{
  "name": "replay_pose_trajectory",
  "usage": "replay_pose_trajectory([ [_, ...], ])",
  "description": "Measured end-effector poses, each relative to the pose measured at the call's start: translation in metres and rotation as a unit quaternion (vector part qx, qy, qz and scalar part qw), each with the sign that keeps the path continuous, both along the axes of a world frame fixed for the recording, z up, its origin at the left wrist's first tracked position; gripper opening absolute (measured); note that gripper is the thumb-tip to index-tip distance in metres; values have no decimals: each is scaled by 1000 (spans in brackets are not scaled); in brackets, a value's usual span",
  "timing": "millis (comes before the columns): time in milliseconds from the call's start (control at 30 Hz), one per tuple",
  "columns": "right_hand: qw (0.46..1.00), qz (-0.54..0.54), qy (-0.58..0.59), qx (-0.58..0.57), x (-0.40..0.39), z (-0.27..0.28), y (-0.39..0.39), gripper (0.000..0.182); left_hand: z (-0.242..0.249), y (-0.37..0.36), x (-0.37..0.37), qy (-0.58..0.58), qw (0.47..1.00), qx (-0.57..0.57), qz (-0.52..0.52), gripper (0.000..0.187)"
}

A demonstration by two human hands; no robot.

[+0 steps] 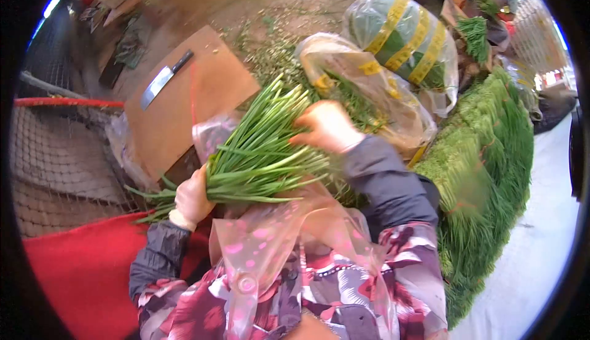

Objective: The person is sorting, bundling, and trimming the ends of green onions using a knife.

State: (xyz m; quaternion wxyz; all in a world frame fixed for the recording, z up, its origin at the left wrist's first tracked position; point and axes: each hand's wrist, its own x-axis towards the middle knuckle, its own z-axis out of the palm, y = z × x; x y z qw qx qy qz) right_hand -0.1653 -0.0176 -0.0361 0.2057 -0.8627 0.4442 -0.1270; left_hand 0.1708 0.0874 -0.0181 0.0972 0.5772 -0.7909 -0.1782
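My left hand is closed round the leafy end of a thick bunch of chive-like green stalks. The stalks fan out up and to the right, their paler cut ends spread. At those ends is my right hand, its thumb and forefinger apart at the edge of the bunch; its other fingers are partly hidden. Loose leaf tips hang out beyond my left hand. A clear plastic apron with pink spots covers my lap below the bunch.
A cleaver lies on a brown board ahead left. Plastic bags of greens stand ahead right. On my right is a long stack of green bundles beside white sheeting. Netting and red cloth are at left.
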Motion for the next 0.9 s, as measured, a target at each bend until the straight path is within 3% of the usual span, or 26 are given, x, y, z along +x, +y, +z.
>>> replay_pose_trajectory([
  [67, 997, -40, -55, 44, 10, -23, 6, 25, 2, 1, -2, 2, 999, -33, -13, 67],
  [133, 928, -136, -254, 234, 7, -26, 15, 22, 1, 2, 4, 8, 999, -46, -27, 69],
  [200, 862, -201, -318, 339, 2, -14, 18, 20, 1, 1, 5, 13, 999, -42, -17, 66],
  [267, 823, -267, -364, 346, -8, -27, 22, 19, 3, -1, 8, -4, 998, -47, -28, 64],
  [300, 865, -284, -295, 292, -25, -41, 20, 22, 0, 1, 12, 2, 998, -52, -25, 64],
  [333, 898, -328, -140, 259, -47, -34, 15, 27, -4, 0, 16, -2, 998, -54, -31, 64],
  [367, 914, -302, 25, 269, -77, -45, 8, 34, -7, 0, 19, -8, 998, -54, -36, 63],
  [400, 944, -236, 128, 193, -112, -77, 6, 49, -7, 0, 22, -6, 998, -57, -34, 63],
  [467, 943, -295, 57, 143, -96, -9, -2, 69, -6, -1, 22, -21, 998, -46, -41, 63],
  [533, 981, -159, -108, 7, -68, 12, -24, 80, -9, -5, 24, -25, 996, -55, -58, 64],
  [567, 987, -95, -113, 68, -39, 35, -26, 80, -7, -7, 22, -20, 996, -59, -67, 64],
  [600, 983, -70, -96, 136, -13, 43, -21, 68, -7, -8, 22, -17, 995, -64, -75, 65],
  [667, 970, -125, 34, 207, 12, 22, -24, 51, -11, -6, 27, -13, 995, -58, -79, 67],
  [767, 987, -120, -49, 100, -4, -26, -20, 30, -10, -3, 29, 57, 995, -48, -62, 70],
  [800, 988, -143, 10, 61, -9, -26, -23, 25, -14, -2, 30, 57, 995, -56, -63, 69],
  [867, 979, -204, -23, -6, -36, -34, -32, 16, -15, -1, 36, 41, 995, -54, -66, 68],
  [900, 964, -244, 46, -95, -64, -38, -40, 19, -17, -1, 38, 31, 997, -42, -60, 67],
])
